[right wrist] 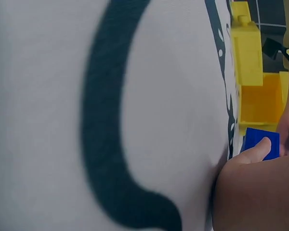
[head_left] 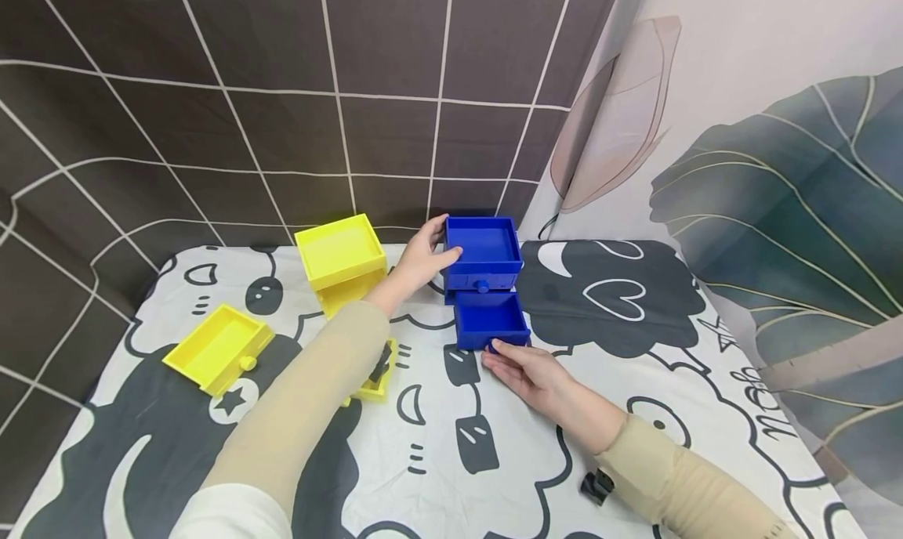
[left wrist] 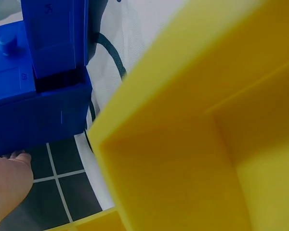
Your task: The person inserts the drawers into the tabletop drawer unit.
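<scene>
Blue drawer point(head_left: 491, 320) juts toward your right hand point(head_left: 531, 376), which pinches its knob point(head_left: 491, 348), while your left hand point(head_left: 423, 257) grips the cabinet point(head_left: 487, 267).

Soft, even light fills the head view, bright on the white parts of the patterned cloth point(head_left: 522, 414) and duller on the dark grid backdrop point(head_left: 268, 132), whose lines bow near the left edge. Both wrist views are dimmer. In the left wrist view, the near rim of the yellow box point(left wrist: 192, 159) is out of focus; the blue cabinet point(left wrist: 43, 113) looks crisper, with deep shadow in its gap. In the right wrist view, the cloth looks grey and its broad dark stripe has blurred edges.
</scene>
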The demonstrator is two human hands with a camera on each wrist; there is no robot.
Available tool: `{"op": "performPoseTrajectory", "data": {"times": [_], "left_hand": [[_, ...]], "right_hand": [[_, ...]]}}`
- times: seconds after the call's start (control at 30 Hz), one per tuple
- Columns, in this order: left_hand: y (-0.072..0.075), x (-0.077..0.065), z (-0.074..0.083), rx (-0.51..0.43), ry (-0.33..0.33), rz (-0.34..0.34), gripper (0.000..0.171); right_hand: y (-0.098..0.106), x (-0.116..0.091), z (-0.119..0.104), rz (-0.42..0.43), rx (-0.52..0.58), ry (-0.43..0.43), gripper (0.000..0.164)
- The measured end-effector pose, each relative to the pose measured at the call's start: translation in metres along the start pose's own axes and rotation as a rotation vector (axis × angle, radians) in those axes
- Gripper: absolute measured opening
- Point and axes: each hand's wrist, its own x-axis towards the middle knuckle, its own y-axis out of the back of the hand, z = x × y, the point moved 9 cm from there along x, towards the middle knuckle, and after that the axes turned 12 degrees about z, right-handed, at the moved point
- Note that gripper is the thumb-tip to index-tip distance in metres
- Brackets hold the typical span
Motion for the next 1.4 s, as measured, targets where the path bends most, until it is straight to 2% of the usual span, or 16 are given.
{"op": "performPoseTrajectory", "data": {"times": [0.37,0.67,0.83,1.2,1.4], "left_hand": [[-0.001,0.001,-0.002,0.016,0.006,-0.002,0.073],[-0.001,0.0,-0.001,0.018,0.003,-0.006,0.074],[0.0,0.0,0.0,-0.001,-0.006,-0.007,0.074],[0.0,0.0,0.0,0.003,-0.008,-0.006,0.074],[-0.001,0.001,0.001,-0.011,-0.015,-0.006,0.074]], "right_hand": [[-0.011,0.003,-0.001,0.024,0.032,-0.009,0.015],[-0.013,0.011,-0.004,0.036,0.013,0.016,0.012],[-0.015,0.015,-0.009,0.042,0.005,0.008,0.014],[-0.021,0.023,-0.012,0.078,0.011,-0.022,0.007],[-0.024,0.026,-0.016,0.095,-0.011,-0.017,0.014]]}}
